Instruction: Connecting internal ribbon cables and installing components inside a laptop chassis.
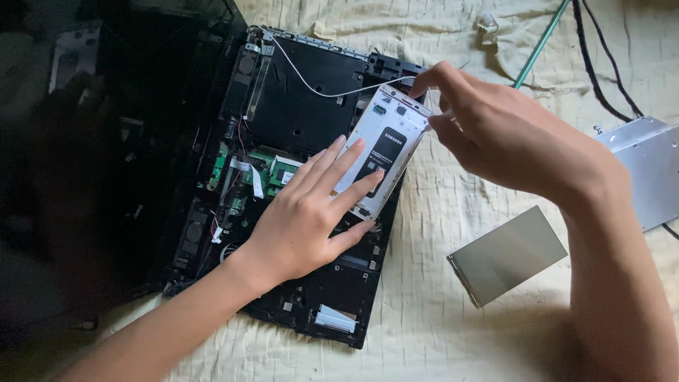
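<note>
A white phone body point(385, 145) with its back off, showing a black battery, lies tilted on an opened black laptop chassis point(311, 106). My left hand point(311, 212) rests flat on it, fingertips pressing its lower half. My right hand point(488, 131) pinches the phone's top right corner between thumb and forefinger. A thin white wire point(311, 85) runs across the chassis toward that corner.
A grey rectangular panel point(508, 255) lies on the cream cloth point(424, 311) to the right. A silver metal bracket point(647, 166) sits at the right edge, with black cables point(601, 64) and a green rod point(541, 42) above. Green circuit boards point(272, 170) show inside the chassis.
</note>
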